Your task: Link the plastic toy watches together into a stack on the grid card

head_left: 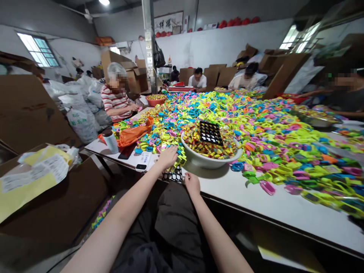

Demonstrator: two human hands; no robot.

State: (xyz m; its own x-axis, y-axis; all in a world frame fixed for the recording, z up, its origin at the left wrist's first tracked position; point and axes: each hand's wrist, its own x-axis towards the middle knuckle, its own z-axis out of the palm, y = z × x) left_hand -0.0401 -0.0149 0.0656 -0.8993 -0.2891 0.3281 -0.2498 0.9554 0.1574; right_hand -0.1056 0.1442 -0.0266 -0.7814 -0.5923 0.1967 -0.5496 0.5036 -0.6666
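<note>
My left hand [167, 156] reaches over a cluster of yellow-green plastic pieces [179, 158] at the table's near edge, its fingers stretched out over them. Just below it lies a black grid tray [172, 175] with rows of holes, partly under the pieces. My right hand [193, 184] is beside the tray's right edge with its fingers curled closed; what they hold, if anything, is too small to make out. A white basin [212, 162] full of small wrapped yellow and red pieces stands beyond my right hand. A second black grid tray [211, 133] rests on its contents.
A big heap of colourful plastic toy watches [256, 125] covers the white table [227, 182]. At left are an orange bag [132, 134], a tumbler [110, 142] and a phone [126, 151]. An open carton [48, 193] stands left. Several people sit around the table.
</note>
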